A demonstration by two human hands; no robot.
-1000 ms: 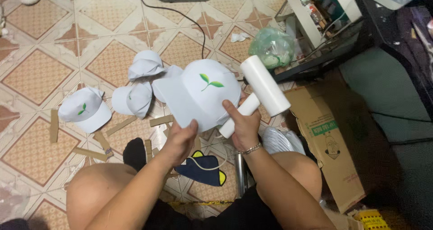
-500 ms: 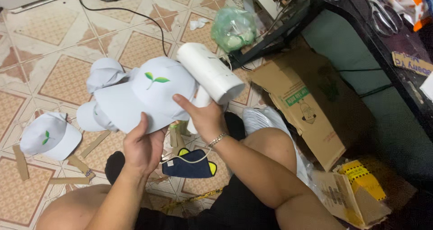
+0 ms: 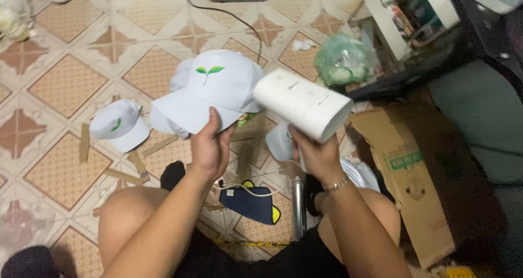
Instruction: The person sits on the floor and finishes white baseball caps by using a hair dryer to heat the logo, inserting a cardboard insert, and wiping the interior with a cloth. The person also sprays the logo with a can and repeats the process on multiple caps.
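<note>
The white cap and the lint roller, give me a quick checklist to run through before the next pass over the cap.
1. Left hand grips the white cap by its brim: ok.
2. Right hand holds the lint roller by its handle: ok.
3. Roller meets the cap: ok, its end sits against the crown's right side.
4. Green sprout logo faces up, in plain sight: ok.
5. Roller sheet clean: cannot tell, though the visible surface looks white.
6. Other cap lies apart on the tiled floor, out of the way: ok.
</note>
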